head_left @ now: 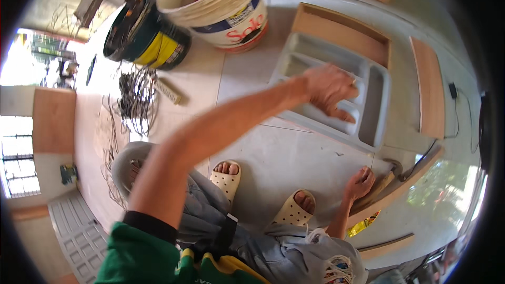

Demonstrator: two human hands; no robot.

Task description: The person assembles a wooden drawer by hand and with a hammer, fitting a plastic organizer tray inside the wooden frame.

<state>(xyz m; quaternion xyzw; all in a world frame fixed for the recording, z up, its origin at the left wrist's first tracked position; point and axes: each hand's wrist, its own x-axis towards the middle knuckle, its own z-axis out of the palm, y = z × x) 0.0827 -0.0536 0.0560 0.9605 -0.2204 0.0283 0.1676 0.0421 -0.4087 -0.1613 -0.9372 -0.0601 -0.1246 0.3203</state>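
My left hand (pixel 331 90) reaches over the grey plastic cutlery tray (pixel 383 106), fingers apart and pointing down to its compartments. Whether the fingertips touch the tray cannot be told. Part of the tray rests on or against a shallow wooden drawer box (pixel 344 30) behind it. Low on the right, my right hand (pixel 361 183) has its fingers curled in; what they hold, if anything, is hidden. Beside that hand lies a hammer (pixel 380 185) with a wooden handle and a dark head, close to a curved wooden strip (pixel 423 164).
At the back stand a white bucket (pixel 231 21) and a dark green bucket (pixel 152 39), both holding things. Tangled wire (pixel 135 97) lies left, next to a small yellowish bar (pixel 168 91). A wooden panel (pixel 427 87) and a black cable (pixel 463 100) are on the right.
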